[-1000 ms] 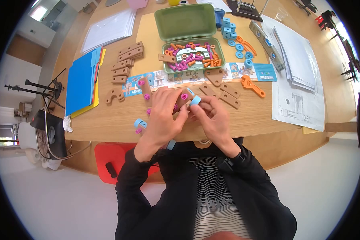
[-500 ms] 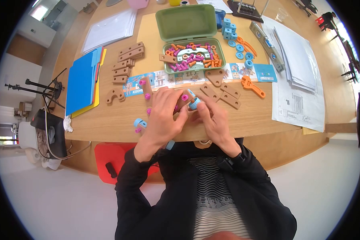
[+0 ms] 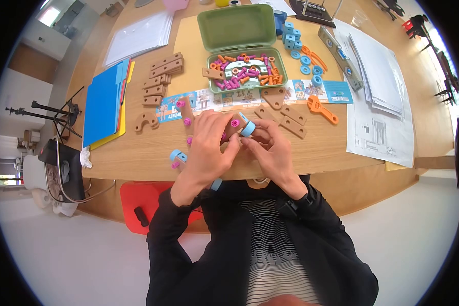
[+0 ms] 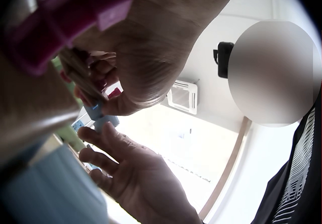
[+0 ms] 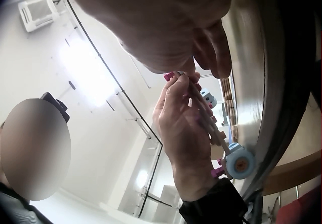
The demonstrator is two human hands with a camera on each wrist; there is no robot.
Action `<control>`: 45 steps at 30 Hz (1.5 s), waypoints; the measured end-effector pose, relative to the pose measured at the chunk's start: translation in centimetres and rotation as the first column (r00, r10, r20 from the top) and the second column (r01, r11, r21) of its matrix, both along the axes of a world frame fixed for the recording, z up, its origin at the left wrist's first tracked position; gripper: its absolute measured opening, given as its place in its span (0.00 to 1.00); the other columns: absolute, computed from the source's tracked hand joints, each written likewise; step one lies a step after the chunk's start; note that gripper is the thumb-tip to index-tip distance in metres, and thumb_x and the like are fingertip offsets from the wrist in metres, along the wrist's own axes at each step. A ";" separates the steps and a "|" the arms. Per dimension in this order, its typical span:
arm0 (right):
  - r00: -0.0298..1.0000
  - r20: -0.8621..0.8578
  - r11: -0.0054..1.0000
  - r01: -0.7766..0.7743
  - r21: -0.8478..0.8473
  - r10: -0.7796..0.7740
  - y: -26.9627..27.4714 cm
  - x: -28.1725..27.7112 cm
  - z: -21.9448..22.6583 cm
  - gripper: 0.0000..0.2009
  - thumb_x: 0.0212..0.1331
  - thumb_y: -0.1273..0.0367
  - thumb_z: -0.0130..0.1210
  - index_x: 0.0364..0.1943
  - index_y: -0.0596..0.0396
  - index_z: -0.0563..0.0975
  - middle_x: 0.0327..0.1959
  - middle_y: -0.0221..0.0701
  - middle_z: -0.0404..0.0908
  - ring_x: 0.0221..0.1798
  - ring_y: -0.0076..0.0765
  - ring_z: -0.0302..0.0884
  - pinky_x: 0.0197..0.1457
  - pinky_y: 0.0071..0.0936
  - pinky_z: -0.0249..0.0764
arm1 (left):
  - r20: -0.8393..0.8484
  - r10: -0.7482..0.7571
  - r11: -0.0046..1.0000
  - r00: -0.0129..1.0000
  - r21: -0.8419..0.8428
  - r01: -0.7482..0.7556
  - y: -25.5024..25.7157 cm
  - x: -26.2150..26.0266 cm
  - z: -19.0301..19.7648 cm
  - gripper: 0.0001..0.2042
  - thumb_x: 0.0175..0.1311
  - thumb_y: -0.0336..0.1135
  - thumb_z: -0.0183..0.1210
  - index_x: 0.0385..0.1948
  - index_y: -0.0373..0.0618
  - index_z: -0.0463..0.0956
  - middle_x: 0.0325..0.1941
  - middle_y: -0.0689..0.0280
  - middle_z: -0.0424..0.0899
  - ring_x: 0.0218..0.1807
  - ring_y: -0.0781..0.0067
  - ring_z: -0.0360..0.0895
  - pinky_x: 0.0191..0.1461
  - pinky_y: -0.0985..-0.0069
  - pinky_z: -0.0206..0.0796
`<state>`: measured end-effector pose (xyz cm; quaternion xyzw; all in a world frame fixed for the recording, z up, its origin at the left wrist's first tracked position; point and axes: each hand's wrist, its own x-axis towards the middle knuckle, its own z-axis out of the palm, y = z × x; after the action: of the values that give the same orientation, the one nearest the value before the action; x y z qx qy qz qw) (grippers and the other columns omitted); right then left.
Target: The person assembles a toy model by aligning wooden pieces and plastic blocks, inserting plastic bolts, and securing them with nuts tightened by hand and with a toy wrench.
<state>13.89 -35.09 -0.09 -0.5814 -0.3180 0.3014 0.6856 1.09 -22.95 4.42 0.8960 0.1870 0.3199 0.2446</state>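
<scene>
A toy construction of brown strips (image 3: 187,109), pink bolts (image 3: 235,123) and blue wheels (image 3: 178,155) stands at the table's front edge. My left hand (image 3: 209,150) grips a brown strip of it, fingers over the top and thumb at the near side. At the strip's right end sits a blue wheel (image 3: 248,128), where my right hand (image 3: 274,157) has its thumb and forefinger. The right wrist view shows the left hand (image 5: 183,123) around the long strip, with another blue wheel (image 5: 240,162) at its near end. The left hand hides the middle of the construction.
Behind stands an open green box (image 3: 239,92) of pink and orange bolts. Brown strips (image 3: 167,66) lie left, more strips (image 3: 294,127) and an orange wrench (image 3: 322,110) right. An instruction sheet (image 3: 224,100), blue folder (image 3: 104,104) and spirit level (image 3: 341,58) lie around.
My right thumb has shifted from on top of the blue wheel down to its near side, and the wheel shows more fully. The left hand keeps its hold in almost the same place.
</scene>
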 end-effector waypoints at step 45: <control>0.566 0.796 0.976 0.160 0.147 -0.213 -0.2 0.5 -0.7 0.11 0.63 0.77 0.67 0.47 0.60 0.79 0.35 0.38 0.84 0.30 0.40 0.83 0.31 0.34 0.77 | 0.015 0.003 0.999 1.000 0.034 -0.004 0.1 0.0 0.1 0.21 0.58 0.21 0.66 0.56 0.33 0.79 0.50 0.50 0.83 0.58 0.42 0.78 0.65 0.55 0.69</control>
<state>14.37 -35.32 -0.76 -0.6646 -0.5397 -0.0786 0.5107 1.12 -22.82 4.53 0.8973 0.1813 0.3303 0.2301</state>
